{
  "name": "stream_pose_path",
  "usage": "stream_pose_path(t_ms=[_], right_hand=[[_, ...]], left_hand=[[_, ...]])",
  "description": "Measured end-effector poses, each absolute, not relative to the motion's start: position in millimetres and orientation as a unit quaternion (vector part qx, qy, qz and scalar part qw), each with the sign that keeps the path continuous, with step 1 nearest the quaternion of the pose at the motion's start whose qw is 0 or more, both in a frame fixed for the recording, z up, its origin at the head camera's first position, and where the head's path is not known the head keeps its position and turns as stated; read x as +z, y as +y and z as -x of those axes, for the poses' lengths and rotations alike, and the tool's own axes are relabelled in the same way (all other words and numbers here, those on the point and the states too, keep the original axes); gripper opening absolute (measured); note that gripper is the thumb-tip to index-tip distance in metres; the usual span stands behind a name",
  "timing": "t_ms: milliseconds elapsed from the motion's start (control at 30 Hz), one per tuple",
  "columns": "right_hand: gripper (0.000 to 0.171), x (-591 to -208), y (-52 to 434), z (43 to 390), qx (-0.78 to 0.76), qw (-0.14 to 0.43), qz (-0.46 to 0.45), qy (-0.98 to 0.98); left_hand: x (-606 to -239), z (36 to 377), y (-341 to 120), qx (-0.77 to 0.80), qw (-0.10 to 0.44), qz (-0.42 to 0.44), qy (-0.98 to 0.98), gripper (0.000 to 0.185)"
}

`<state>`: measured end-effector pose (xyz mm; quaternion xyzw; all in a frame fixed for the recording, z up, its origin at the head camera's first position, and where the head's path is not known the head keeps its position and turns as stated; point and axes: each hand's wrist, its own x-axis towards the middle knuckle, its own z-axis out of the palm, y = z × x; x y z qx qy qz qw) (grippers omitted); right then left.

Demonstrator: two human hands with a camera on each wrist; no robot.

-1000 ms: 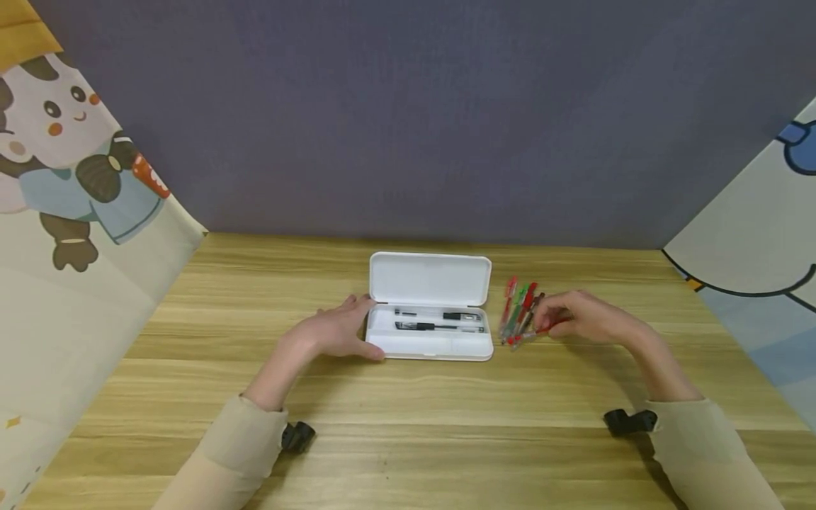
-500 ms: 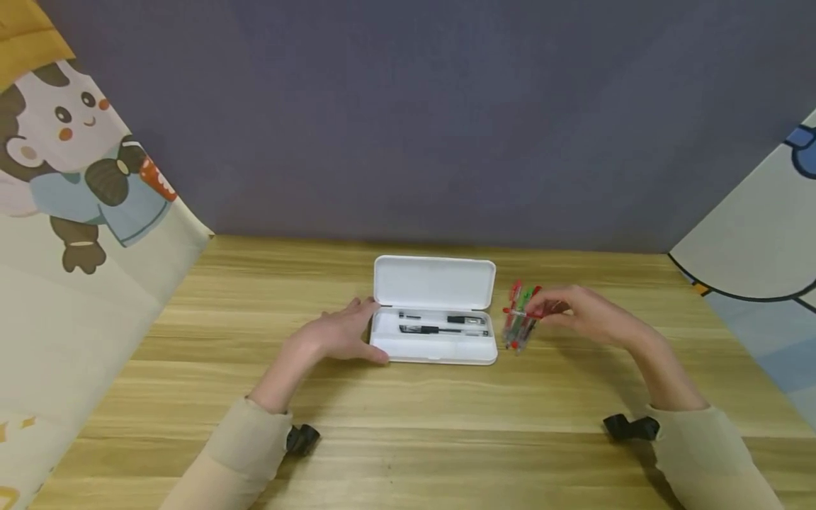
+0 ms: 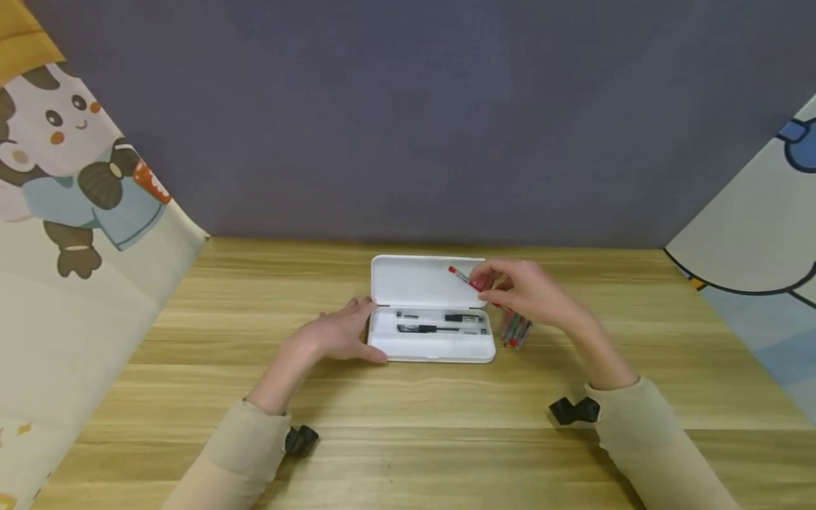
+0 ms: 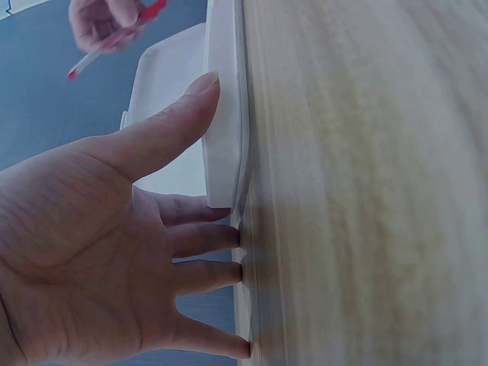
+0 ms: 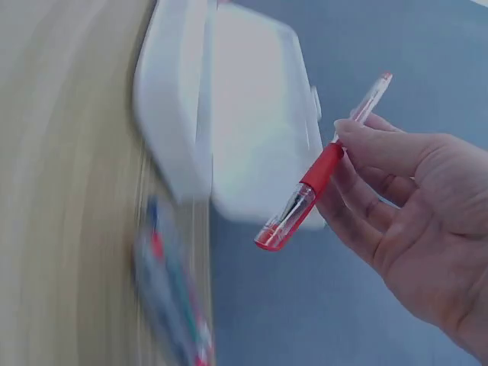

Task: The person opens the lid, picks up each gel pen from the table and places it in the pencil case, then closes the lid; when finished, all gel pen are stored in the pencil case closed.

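A white pencil case (image 3: 433,350) lies with its lid (image 3: 411,282) raised. Inside lie black gel pens (image 3: 417,329). My left hand (image 3: 341,333) rests at the case's left end; in the left wrist view its thumb (image 4: 171,130) lies along the front wall and the straight fingers reach down to the table. Between thumb and fingers my right hand (image 3: 525,292) pinches a red gel pen (image 5: 322,166), held tilted in the air in front of the lid's right part. Its clear barrel and red grip show in the right wrist view.
A small bundle of pens (image 3: 515,331) lies on the wooden table (image 3: 395,425), right of the case, partly hidden under the right hand. In the right wrist view the bundle (image 5: 169,290) is blurred. A grey-blue panel (image 3: 421,127) rises behind the table.
My right hand has lifted the red pen off the bundle and carried it left and back, over to the lid. The left hand stays at the case's left end.
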<state>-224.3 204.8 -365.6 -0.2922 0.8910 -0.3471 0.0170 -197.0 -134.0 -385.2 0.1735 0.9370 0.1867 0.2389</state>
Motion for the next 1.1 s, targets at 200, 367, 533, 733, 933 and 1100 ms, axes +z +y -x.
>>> stream_pose_path(t_ms=[200, 367, 533, 733, 933, 1100], right_hand=[[0.026, -365.4, 171.0, 228.4, -0.346, 0.007, 0.327, 0.879], [0.026, -370.6, 154.3, 231.3, -0.342, 0.018, 0.345, 0.874], [0.023, -377.7, 147.1, 233.8, -0.324, 0.037, 0.345, 0.880], [0.021, -383.3, 145.0, 234.9, -0.298, 0.045, 0.351, 0.886], [0.021, -388.0, 144.8, 235.8, -0.250, 0.049, 0.358, 0.898], [0.017, -392.4, 143.5, 236.6, -0.240, 0.054, 0.366, 0.898]], left_hand=[[-385.7, 197.4, -135.6, 0.190, 0.232, -0.175, 0.938, 0.108], [-386.9, 198.1, -135.4, 0.188, 0.230, -0.175, 0.939, 0.109], [-387.0, 198.2, -136.1, 0.185, 0.231, -0.172, 0.939, 0.109], [-387.1, 198.3, -136.9, 0.186, 0.229, -0.173, 0.940, 0.109], [-389.3, 199.7, -137.7, 0.186, 0.227, -0.172, 0.940, 0.108], [-389.2, 199.9, -138.1, 0.188, 0.229, -0.172, 0.940, 0.108]])
